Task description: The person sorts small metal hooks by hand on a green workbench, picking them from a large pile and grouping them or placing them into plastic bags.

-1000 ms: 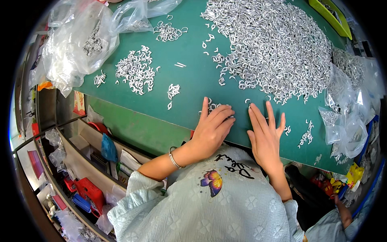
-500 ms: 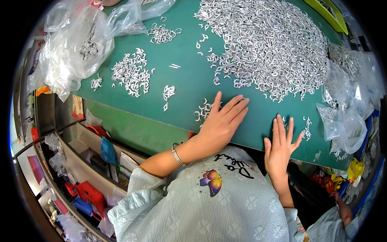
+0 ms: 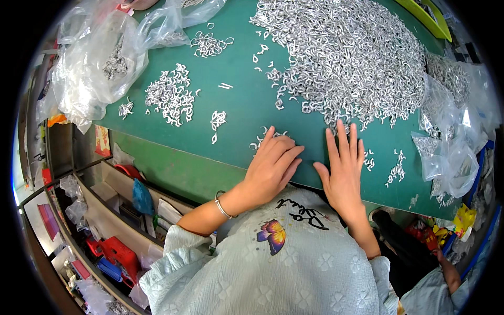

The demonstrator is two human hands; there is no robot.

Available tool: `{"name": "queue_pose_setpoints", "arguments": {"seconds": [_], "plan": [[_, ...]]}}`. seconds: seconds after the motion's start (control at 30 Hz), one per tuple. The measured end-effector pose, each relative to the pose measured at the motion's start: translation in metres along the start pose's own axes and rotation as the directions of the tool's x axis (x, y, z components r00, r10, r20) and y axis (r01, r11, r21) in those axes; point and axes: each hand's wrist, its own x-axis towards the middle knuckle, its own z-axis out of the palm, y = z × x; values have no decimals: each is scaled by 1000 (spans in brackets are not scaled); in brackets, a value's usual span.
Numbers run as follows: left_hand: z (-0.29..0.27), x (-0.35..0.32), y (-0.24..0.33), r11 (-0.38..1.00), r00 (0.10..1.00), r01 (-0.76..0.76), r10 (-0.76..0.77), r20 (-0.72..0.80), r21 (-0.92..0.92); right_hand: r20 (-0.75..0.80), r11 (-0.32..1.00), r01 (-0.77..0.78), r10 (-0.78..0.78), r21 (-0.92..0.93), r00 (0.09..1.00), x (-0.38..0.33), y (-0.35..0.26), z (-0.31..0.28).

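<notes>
Silver heap of curved bits on a green surface

In the head view, the heap fills the upper right of the smooth surface, a dense, glinting mass of small hooks and crescents, metallic in look. Its near edge frays into loose bits beside the right hand. That hand lies palm down, fingers straight and spread, its grip released; the fingertips reach the fringe of the heap, though contact is hard to judge. The left hand arches over a small cluster of curved pieces, partly covering it. Its fingers bend loosely, and whether its grip holds anything I cannot tell, since the undersides are hidden. A shiny rounded bangle circles the left wrist.

Just right of the right hand is a short band of tiny pieces; farther right, a ragged strip. To the left, a patch of crescents, a tangle of thin rings, two slim straight rods and a little pointed clump lie apart. Crinkled, translucent plastic bags slump at the left edge; clear bags sit at the right. The shirt is pale, puckered fabric with clover shapes and a colourful butterfly.
</notes>
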Motion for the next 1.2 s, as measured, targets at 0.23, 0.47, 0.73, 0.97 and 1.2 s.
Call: {"name": "queue_pose_setpoints", "arguments": {"seconds": [0.23,0.47,0.73,0.97,1.2], "plan": [[2,-1,-1,993,998,-42,37,49,106,184,982,72,-104,176,977,-26,5,-10],[2,1,-1,996,1000,-9,11,-28,86,174,995,44,-60,93,983,-26,-4,0],[5,7,-6,992,998,23,-15,-64,121,78,997,-56,60,-45,995,-25,5,2],[1,12,1,989,997,50,-40,-72,141,151,997,66,-59,-40,987,-34,0,4],[-7,-1,0,985,986,133,-120,-117,107,159,994,48,-32,-102,987,-29,-12,20]]}}
